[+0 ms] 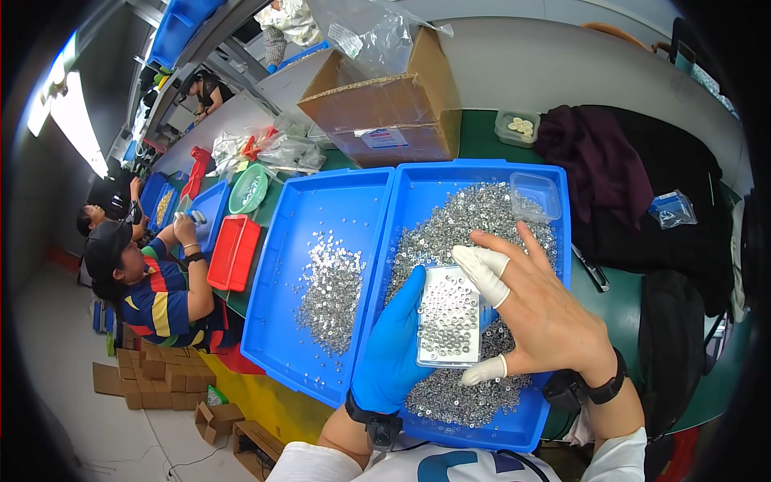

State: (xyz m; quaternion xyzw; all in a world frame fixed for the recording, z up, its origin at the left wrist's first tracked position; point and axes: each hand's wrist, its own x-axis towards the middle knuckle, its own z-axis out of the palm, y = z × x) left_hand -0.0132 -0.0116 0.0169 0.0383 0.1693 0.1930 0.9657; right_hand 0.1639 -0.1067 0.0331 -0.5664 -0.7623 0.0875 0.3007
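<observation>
My left hand (388,357), in a blue glove, grips a small clear rectangular box (450,275) with a white bottom. Many tiny silver rings with holes lie spread over that bottom. My right hand (542,309) is spread at the box's right side, with white finger cots on the thumb and two fingers. Its fingertips are close to the box's upper right corner and the thumb is near the lower right; whether they touch it I cannot tell. Below both hands is a blue tray (554,181) heaped with the same silver rings (450,229).
Left of it, another blue tray (281,241) holds a smaller ring pile. A clear plastic cup (536,197) sits on the heap. Behind stand a cardboard box (377,112) and a tub of pale discs (518,128). Dark cloth (634,185) lies right. A co-worker (157,277) sits left, beside a red tray (234,253).
</observation>
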